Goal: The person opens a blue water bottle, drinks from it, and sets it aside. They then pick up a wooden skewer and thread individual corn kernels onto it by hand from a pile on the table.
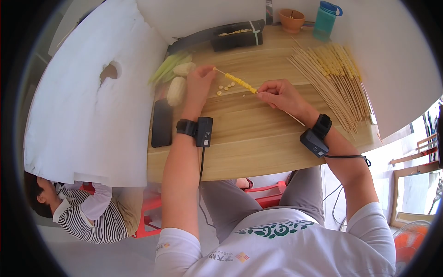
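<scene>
A thin wooden skewer strung with yellow corn kernels slants across the middle of the table. My right hand pinches it just below the kernels, and its bare end sticks out past the palm. At the pointed tip, the fingers of my left hand are closed on a small yellow corn kernel. Several loose kernels lie on the wood between the hands. Beside my left hand are a pale corn cob and a second cob.
Green husks and a dark phone lie at the left of the table. Rightward are bare skewers and kernel-strung skewers. At the back stand a black box, clay pot and teal bottle. Another person sits left.
</scene>
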`<state>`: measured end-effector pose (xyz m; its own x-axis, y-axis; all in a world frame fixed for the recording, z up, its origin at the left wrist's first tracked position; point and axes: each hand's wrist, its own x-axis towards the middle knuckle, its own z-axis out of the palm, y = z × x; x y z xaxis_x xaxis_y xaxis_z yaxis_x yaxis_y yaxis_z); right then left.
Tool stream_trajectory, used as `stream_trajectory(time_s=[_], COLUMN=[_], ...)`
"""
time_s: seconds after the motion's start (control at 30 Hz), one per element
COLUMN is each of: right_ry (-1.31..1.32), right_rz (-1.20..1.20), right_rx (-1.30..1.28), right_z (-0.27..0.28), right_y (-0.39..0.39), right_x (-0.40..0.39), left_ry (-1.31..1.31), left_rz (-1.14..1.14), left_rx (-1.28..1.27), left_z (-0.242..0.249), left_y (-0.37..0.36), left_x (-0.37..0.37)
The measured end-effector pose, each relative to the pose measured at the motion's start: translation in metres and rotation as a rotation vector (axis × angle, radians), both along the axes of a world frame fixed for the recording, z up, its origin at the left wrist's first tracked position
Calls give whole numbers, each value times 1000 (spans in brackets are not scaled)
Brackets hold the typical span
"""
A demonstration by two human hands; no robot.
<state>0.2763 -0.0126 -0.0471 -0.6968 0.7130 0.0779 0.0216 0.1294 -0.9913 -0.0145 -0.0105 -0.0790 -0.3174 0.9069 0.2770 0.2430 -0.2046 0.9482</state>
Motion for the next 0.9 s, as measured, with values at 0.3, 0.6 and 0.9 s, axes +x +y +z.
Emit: stream_trajectory(time_s=[0.3,0.6,0.9], right_ry=[6,-12,-24], right_rz=[5,-2,-6], right_rx=[1,-3,0], right_z=[0,-2,0], right_y=[0,1,0], right_x=[0,0,0], left_ry=[64,52,12], left_rz=[5,3,10], left_rx=[4,-15,2], left_z=[-6,1,1], left_y=[4,0,0], left_x=[-6,-1,1])
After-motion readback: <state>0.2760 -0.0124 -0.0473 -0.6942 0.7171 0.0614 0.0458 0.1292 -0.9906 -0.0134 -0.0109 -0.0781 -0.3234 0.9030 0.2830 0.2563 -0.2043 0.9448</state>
